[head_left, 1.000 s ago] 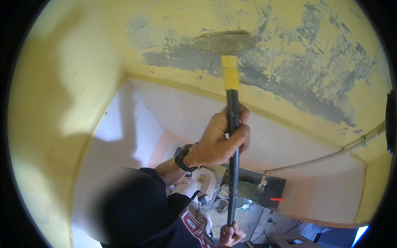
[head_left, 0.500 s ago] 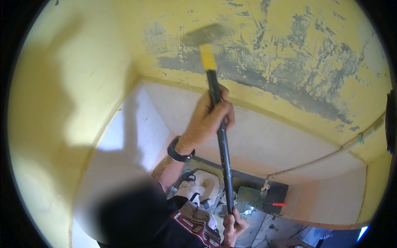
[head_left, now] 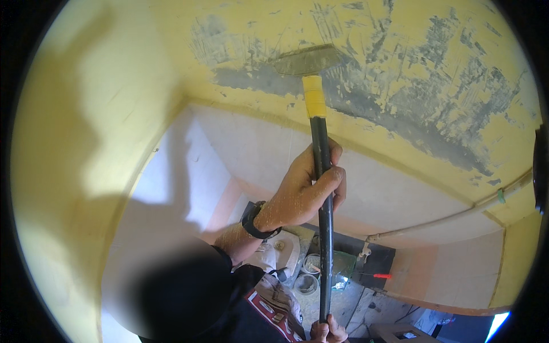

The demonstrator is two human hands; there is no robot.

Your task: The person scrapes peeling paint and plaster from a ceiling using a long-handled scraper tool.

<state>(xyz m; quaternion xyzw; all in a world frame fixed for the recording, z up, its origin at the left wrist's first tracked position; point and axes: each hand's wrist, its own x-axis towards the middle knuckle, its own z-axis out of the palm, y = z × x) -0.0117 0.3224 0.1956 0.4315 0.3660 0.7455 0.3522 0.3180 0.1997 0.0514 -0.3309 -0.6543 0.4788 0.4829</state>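
Head: black pole (head_left: 326,246), lower end hidden

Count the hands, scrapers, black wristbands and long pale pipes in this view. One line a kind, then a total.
Hands: 2 (upper hand, lower hand)
Long-handled scraper: 1
Black wristband: 1
Long pale pipe: 1
Total: 5

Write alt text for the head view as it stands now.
A bare left grip and, below it, a right grip hold a long black-handled scraper, its broad blade at a yellow surface with grey patches. Round containers stand beneath.
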